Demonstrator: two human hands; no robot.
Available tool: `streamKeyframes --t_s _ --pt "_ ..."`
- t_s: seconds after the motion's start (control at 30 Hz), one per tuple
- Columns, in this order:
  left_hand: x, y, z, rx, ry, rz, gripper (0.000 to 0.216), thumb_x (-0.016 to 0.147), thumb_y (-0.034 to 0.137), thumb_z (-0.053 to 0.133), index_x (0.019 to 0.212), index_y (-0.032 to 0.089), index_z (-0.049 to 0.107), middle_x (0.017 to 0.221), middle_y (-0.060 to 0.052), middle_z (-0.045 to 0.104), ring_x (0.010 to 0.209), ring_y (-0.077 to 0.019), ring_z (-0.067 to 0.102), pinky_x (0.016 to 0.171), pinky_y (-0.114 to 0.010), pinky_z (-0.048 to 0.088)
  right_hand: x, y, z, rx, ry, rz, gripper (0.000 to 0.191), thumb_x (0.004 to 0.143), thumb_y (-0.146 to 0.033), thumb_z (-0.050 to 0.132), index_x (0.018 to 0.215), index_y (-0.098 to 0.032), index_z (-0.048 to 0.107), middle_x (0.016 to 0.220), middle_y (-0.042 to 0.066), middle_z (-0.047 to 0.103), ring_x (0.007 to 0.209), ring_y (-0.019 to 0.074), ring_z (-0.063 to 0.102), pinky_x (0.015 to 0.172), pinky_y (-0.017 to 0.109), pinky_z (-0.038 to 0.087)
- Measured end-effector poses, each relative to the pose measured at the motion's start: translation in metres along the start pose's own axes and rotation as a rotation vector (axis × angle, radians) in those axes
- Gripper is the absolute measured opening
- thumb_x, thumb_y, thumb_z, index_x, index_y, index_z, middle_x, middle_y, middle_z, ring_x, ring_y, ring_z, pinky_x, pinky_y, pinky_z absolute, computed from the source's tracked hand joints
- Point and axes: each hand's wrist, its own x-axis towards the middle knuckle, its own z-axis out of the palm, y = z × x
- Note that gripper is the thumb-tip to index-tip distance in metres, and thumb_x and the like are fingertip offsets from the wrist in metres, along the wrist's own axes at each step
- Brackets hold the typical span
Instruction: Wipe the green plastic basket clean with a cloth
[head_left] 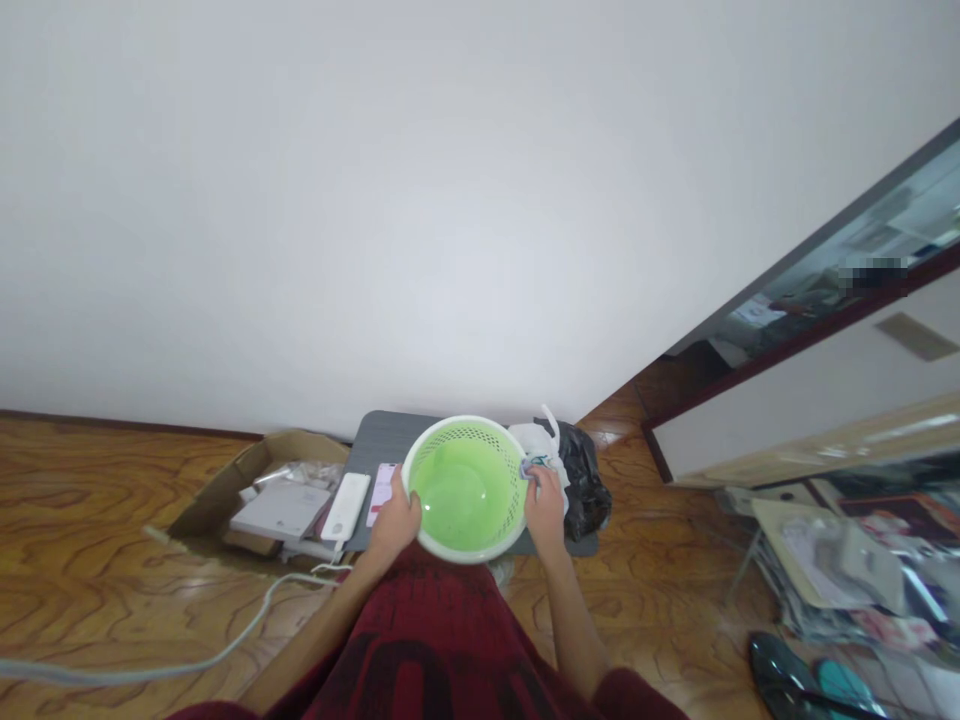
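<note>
A round green plastic basket [461,495] with a white rim and a band of small holes is above a dark grey board or small table [375,440]. My left hand [400,515] is closed round the basket's left rim, thumb on the inside. At the right rim, my right hand [544,505] is closed on a small bluish-white cloth [526,468], which lies against the edge. Left of the basket are a phone with a lit pinkish screen [381,490] and a white power bank [346,507]. To the right sit a white plastic bag [534,437] and a black plastic bag [585,485].
An open cardboard box [217,490] holding white packages stands on the wooden floor at left. A white cable [255,620] runs across the floor. The white wall [450,220] rises behind. Right are a cluttered low rack [832,550] and dark shoes [780,670].
</note>
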Motion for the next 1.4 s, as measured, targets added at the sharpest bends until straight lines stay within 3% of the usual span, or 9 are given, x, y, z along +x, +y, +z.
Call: streamKeyframes --t_s 0.17,0.3,0.67,0.87,1.03,1.2,1.4 --pt "0.001 0.000 0.000 0.039 -0.014 -0.003 0.067 0.099 0.031 0.036 0.159 0.016 0.010 0.117 -0.020 0.071 0.098 -0.0288 0.072 0.084 -0.037 0.051 -0.045 -0.009 -0.011 0.021 0.029 0.023 0.024 0.095 -0.020 0.043 0.104 -0.017 0.064 0.115 0.012 0.065 0.112 0.0219 0.057 0.102 0.040 0.044" --pt "0.000 0.001 -0.001 0.032 -0.022 0.006 0.067 0.099 0.030 0.035 0.159 0.016 0.010 0.115 -0.019 0.072 0.095 -0.0288 0.073 0.083 -0.036 0.051 -0.050 -0.014 -0.011 -0.002 0.047 0.045 0.025 0.095 -0.019 0.042 0.103 -0.017 0.065 0.113 0.012 0.065 0.111 0.0222 0.058 0.102 0.041 0.045" --pt "-0.001 0.001 -0.001 0.035 -0.022 -0.011 0.066 0.098 0.031 0.035 0.159 0.020 0.013 0.116 -0.019 0.071 0.098 -0.0307 0.072 0.085 -0.038 0.051 0.035 -0.013 0.000 -0.122 -0.192 -0.032 0.031 0.091 -0.010 0.038 0.098 -0.016 0.068 0.108 0.012 0.065 0.106 0.0236 0.058 0.099 0.038 0.045" --pt "-0.002 0.003 -0.002 0.036 -0.024 -0.016 0.066 0.099 0.034 0.036 0.159 0.020 0.012 0.117 -0.019 0.071 0.097 -0.0296 0.072 0.084 -0.037 0.051 0.089 -0.026 0.029 -0.142 -0.312 -0.069 0.033 0.088 -0.004 0.039 0.103 -0.013 0.068 0.106 0.013 0.067 0.105 0.0229 0.059 0.099 0.035 0.044" --pt "-0.003 0.001 -0.002 0.023 0.000 0.008 0.066 0.099 0.031 0.036 0.159 0.019 0.013 0.120 -0.019 0.070 0.097 -0.0292 0.072 0.084 -0.037 0.051 0.114 -0.047 0.064 -0.125 -0.358 -0.104 0.034 0.089 -0.002 0.039 0.105 -0.013 0.067 0.107 0.013 0.068 0.104 0.0226 0.059 0.099 0.036 0.044" --pt "-0.002 0.002 -0.002 0.046 -0.005 -0.005 0.066 0.098 0.031 0.036 0.159 0.018 0.014 0.115 -0.019 0.072 0.096 -0.0290 0.072 0.085 -0.037 0.050 0.113 -0.088 0.101 -0.063 -0.452 -0.242 0.036 0.089 0.001 0.038 0.102 -0.016 0.067 0.107 0.008 0.069 0.105 0.0182 0.058 0.101 0.030 0.042" --pt "0.000 0.002 0.000 0.075 -0.027 -0.058 0.066 0.099 0.035 0.035 0.158 0.014 0.014 0.110 -0.022 0.072 0.099 -0.0325 0.072 0.085 -0.040 0.050 0.082 -0.132 0.137 -0.008 -0.662 -0.531 0.031 0.089 -0.001 0.044 0.105 -0.016 0.067 0.107 0.006 0.068 0.105 0.0180 0.057 0.096 0.027 0.043"
